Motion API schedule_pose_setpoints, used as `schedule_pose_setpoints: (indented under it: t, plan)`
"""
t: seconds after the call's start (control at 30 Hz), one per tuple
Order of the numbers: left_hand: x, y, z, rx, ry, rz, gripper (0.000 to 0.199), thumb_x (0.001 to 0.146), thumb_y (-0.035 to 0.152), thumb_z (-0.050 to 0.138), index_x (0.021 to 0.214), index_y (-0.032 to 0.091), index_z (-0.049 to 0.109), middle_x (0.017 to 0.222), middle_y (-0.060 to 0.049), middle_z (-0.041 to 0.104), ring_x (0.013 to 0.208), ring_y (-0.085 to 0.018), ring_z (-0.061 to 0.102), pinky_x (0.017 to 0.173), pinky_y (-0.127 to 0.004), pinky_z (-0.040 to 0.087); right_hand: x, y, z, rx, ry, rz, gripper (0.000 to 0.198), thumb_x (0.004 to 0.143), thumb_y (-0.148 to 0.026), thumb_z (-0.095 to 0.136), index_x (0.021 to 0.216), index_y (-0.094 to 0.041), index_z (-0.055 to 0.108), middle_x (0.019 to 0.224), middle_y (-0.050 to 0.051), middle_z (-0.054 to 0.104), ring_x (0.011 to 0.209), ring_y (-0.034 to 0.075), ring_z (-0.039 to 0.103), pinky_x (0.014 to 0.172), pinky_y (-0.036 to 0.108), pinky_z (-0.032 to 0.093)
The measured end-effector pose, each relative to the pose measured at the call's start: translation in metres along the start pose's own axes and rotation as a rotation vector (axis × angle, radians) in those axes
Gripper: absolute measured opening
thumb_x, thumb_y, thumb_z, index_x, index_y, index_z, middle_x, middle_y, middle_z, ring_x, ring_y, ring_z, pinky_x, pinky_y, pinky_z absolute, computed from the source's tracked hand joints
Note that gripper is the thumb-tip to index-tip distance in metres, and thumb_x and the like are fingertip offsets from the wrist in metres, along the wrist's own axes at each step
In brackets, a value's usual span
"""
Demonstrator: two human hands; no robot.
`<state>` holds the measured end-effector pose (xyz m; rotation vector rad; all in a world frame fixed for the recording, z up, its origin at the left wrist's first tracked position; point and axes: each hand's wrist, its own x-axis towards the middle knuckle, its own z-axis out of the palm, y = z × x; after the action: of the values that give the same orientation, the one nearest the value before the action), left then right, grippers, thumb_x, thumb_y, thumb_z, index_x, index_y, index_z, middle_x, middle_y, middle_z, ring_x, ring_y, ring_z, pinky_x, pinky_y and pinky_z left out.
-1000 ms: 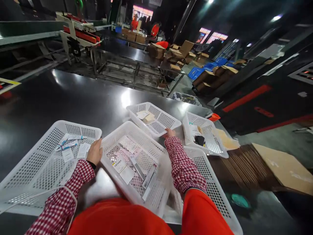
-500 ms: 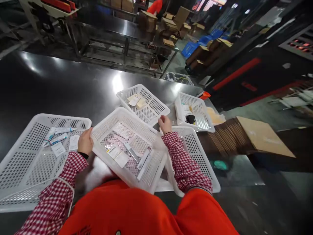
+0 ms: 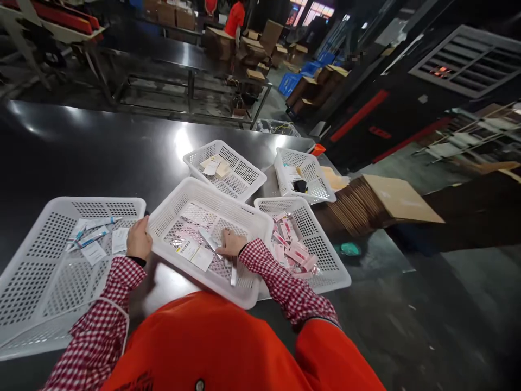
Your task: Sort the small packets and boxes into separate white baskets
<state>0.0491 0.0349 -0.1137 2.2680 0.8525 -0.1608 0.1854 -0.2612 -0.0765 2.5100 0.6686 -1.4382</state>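
Note:
A white plastic basket (image 3: 252, 212) sits tilted in front of me, its right side over the edge of another basket. My left hand (image 3: 139, 238) is closed around its left rim. Inside it, my right hand (image 3: 232, 243) has its fingers curled on a slim box (image 3: 233, 272), partly hidden beneath them. A second slim silvery box (image 3: 207, 238) lies by the fingertips. Left of these is a white paper slip (image 3: 195, 253) with a barcode. The right basket (image 3: 325, 255) holds several small pink boxes (image 3: 293, 244).
The left basket (image 3: 52, 217) holds blue-and-white tubes (image 3: 90, 236) and paper slips. Farther back, one basket (image 3: 244, 168) has beige boxes, another (image 3: 321, 176) mixed items. Flattened cardboard (image 3: 399, 201) is stacked at right on the metal table (image 3: 97, 163). A person in red (image 3: 235, 19) stands far off.
My right hand has moved from the basket's far right rim down into it, onto the slim boxes. The pink boxes are now visible. My left hand stays on the left rim.

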Motion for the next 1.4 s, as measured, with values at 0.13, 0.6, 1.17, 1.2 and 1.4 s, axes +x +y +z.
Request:
schedule_pose_setpoints:
  t: [0.13, 0.6, 1.17, 1.2, 1.4]
  plan:
    - [-0.003, -0.001, 0.001, 0.047, -0.014, 0.004, 0.066, 0.080, -0.006, 0.047, 0.145, -0.013, 0.051, 0.139, -0.026, 0.056, 0.133, -0.039, 0.051, 0.119, -0.047, 0.036, 0.017, -0.010, 0.006, 0.057, 0.024, -0.170, 0.106, 0.084, -0.030, 0.075, 0.167, -0.006, 0.014, 0.152, 0.023, 0.043, 0.135, 0.037, 0.049, 0.110, 0.047, 0.045]
    - [-0.006, 0.014, -0.006, 0.082, -0.092, -0.053, 0.061, 0.091, -0.004, 0.043, 0.152, -0.010, 0.045, 0.146, -0.025, 0.050, 0.140, -0.036, 0.045, 0.122, -0.044, 0.029, 0.018, -0.006, 0.001, 0.075, 0.096, 0.037, 0.069, 0.087, -0.048, 0.073, 0.139, -0.006, 0.057, 0.135, 0.022, 0.056, 0.125, 0.040, 0.056, 0.100, 0.052, 0.048]
    - [-0.010, 0.012, -0.006, 0.020, -0.066, -0.076, 0.064, 0.090, -0.005, 0.043, 0.154, -0.008, 0.043, 0.148, -0.025, 0.048, 0.139, -0.037, 0.046, 0.122, -0.044, 0.031, 0.016, -0.036, 0.030, -0.105, 0.221, -0.280, 0.064, 0.090, -0.033, 0.068, 0.148, -0.012, 0.050, 0.147, 0.014, 0.047, 0.137, 0.032, 0.039, 0.113, 0.052, 0.037]
    - [-0.010, 0.012, -0.006, 0.012, -0.057, -0.078, 0.064, 0.090, -0.004, 0.043, 0.153, -0.008, 0.044, 0.147, -0.025, 0.049, 0.138, -0.038, 0.046, 0.121, -0.045, 0.032, 0.018, -0.033, 0.032, -0.096, 0.230, -0.238, 0.058, 0.092, -0.024, 0.061, 0.148, -0.012, 0.049, 0.151, 0.014, 0.043, 0.141, 0.033, 0.035, 0.114, 0.053, 0.037]
    - [-0.006, 0.006, -0.004, -0.120, 0.103, 0.003, 0.061, 0.081, -0.005, 0.043, 0.140, -0.012, 0.056, 0.138, -0.024, 0.058, 0.133, -0.036, 0.054, 0.120, -0.047, 0.036, 0.031, -0.007, 0.019, -0.004, 0.327, 0.022, 0.067, 0.095, -0.014, 0.050, 0.159, -0.007, 0.033, 0.150, 0.018, 0.042, 0.134, 0.037, 0.039, 0.109, 0.054, 0.041]
